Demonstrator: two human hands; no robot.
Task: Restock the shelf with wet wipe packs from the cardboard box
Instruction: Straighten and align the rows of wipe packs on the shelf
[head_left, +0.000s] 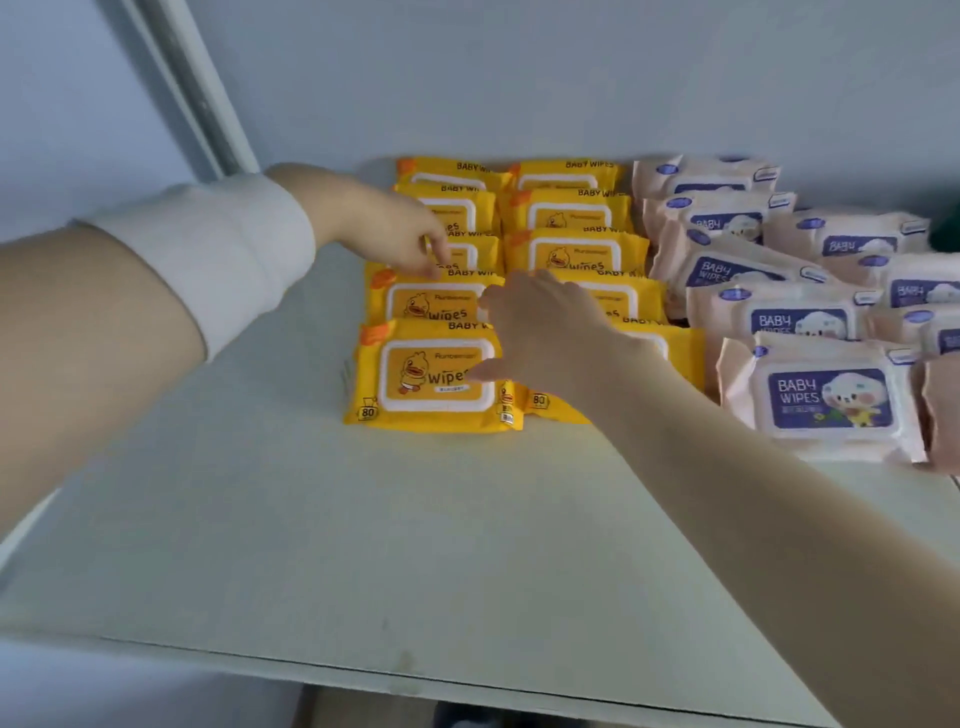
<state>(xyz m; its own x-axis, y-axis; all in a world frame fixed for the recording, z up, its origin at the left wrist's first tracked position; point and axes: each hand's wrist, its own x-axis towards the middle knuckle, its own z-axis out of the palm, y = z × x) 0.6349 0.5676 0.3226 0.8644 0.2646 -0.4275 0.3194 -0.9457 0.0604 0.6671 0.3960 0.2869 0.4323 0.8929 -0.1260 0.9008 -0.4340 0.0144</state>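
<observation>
Yellow wet wipe packs lie overlapping in two rows on the pale shelf (260, 493). The front left pack (431, 376) shows a duck and "wipes". My left hand (384, 223) reaches over the left row, fingertips touching the top edge of the second yellow pack (426, 299). My right hand (540, 322) lies across the right yellow row, fingers spread, thumb on the front left pack's lid. Neither hand grips a pack. No cardboard box is in view.
Pink and navy "BABY WIPES" packs (826, 400) fill the right side of the shelf in overlapping rows. A grey wall backs the shelf, with an upright post (197, 93) at the left. The shelf's front edge (415, 680) runs along the bottom.
</observation>
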